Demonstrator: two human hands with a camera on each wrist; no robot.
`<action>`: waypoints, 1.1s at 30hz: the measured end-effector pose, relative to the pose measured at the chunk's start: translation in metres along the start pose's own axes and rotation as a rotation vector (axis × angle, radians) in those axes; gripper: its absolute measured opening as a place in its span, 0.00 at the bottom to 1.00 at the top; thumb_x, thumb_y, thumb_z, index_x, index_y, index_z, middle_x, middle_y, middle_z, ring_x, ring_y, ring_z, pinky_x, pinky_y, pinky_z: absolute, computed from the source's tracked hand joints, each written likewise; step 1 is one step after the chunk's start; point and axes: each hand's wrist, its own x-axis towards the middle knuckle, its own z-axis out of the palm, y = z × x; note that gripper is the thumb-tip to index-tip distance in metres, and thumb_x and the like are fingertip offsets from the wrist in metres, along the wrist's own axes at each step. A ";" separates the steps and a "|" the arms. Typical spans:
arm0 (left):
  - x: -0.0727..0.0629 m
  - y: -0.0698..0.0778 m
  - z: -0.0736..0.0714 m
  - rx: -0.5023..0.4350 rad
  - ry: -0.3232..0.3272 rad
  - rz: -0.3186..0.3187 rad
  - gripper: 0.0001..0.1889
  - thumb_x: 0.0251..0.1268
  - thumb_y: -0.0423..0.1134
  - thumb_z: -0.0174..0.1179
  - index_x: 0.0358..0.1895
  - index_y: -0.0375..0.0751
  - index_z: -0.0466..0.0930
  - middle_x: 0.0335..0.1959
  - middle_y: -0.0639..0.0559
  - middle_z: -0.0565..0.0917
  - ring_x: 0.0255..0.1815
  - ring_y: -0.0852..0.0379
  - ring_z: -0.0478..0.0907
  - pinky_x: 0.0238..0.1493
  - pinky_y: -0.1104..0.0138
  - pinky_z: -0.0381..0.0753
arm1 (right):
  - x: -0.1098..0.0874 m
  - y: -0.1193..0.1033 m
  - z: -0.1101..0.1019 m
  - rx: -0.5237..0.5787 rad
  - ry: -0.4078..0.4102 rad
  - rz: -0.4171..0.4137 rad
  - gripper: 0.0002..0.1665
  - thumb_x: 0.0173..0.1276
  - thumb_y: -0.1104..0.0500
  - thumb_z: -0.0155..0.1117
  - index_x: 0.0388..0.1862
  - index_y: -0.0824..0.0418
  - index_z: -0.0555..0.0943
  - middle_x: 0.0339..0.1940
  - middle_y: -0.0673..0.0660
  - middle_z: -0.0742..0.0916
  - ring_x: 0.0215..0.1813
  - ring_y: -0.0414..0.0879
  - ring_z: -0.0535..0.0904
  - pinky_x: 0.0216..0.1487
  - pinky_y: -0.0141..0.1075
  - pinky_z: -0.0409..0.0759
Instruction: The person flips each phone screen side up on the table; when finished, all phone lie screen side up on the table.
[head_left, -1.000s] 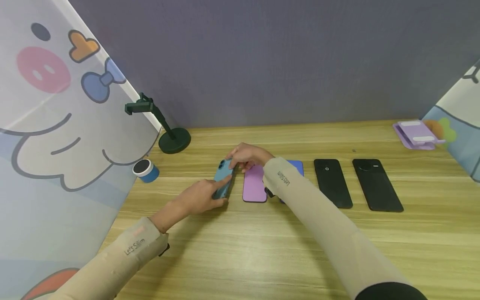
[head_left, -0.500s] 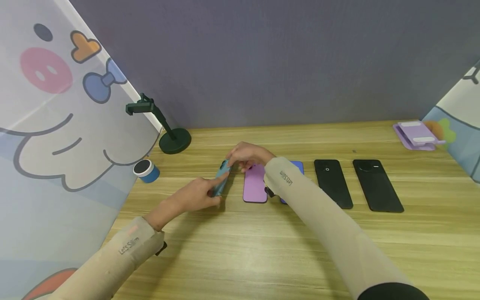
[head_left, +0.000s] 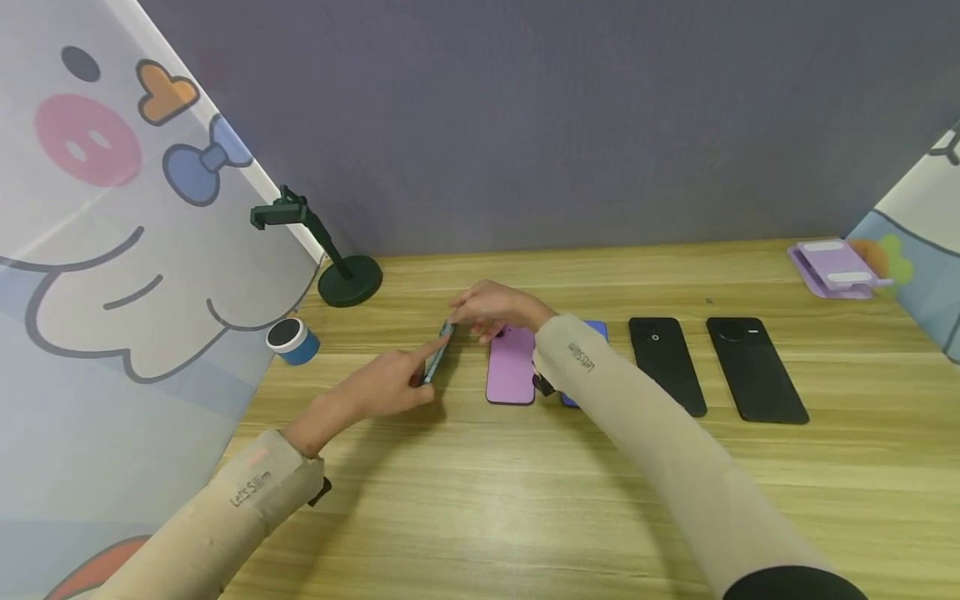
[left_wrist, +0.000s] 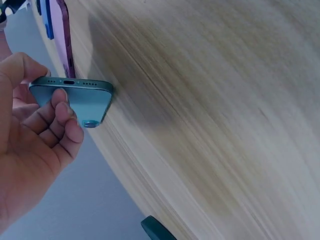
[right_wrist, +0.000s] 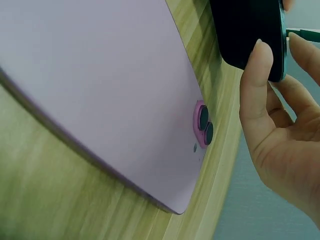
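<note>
A light blue phone [head_left: 438, 358] is tilted up on its long edge between my two hands, over the left-middle of the table. My left hand [head_left: 381, 385] grips its near end; the left wrist view shows the port edge of the phone [left_wrist: 92, 102] with curled fingers against its back. At the far, camera end, my right hand [head_left: 498, 307] pinches it. In the right wrist view the thumb lies on the dark screen of the phone [right_wrist: 250, 30]. A pink-purple phone [head_left: 510, 367] lies back up just right of it, beneath the right wrist.
Right of the pink-purple phone lie a blue phone [head_left: 596, 327], partly under the right sleeve, and two black phones [head_left: 667, 367]. A dark green stand [head_left: 348, 279] and a blue-and-white jar [head_left: 294, 342] stand left. A purple folding stand [head_left: 836, 268] is back right, before the grey wall.
The light blue phone has turned from showing its back to standing nearly edge-on. My left hand has moved slightly left with it; the right hand keeps hold of the far end.
</note>
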 end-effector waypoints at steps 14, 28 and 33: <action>-0.005 0.000 -0.001 0.031 0.109 -0.045 0.35 0.68 0.34 0.56 0.78 0.37 0.58 0.19 0.57 0.75 0.16 0.64 0.67 0.20 0.70 0.68 | -0.011 0.006 -0.014 0.039 0.035 -0.018 0.38 0.73 0.50 0.63 0.79 0.50 0.63 0.73 0.59 0.75 0.44 0.55 0.83 0.33 0.39 0.86; -0.008 -0.010 0.007 -0.241 0.232 -0.202 0.28 0.76 0.37 0.53 0.77 0.41 0.62 0.22 0.52 0.76 0.18 0.59 0.67 0.24 0.65 0.69 | -0.013 0.013 -0.011 0.065 0.036 -0.013 0.39 0.74 0.53 0.62 0.80 0.54 0.62 0.70 0.59 0.77 0.36 0.48 0.83 0.32 0.38 0.85; -0.008 -0.015 0.011 -0.415 0.263 -0.278 0.28 0.77 0.38 0.52 0.77 0.42 0.63 0.21 0.52 0.70 0.17 0.59 0.62 0.24 0.66 0.66 | -0.013 0.014 -0.005 0.037 0.022 0.002 0.41 0.73 0.51 0.62 0.81 0.53 0.60 0.73 0.60 0.76 0.40 0.49 0.84 0.36 0.40 0.86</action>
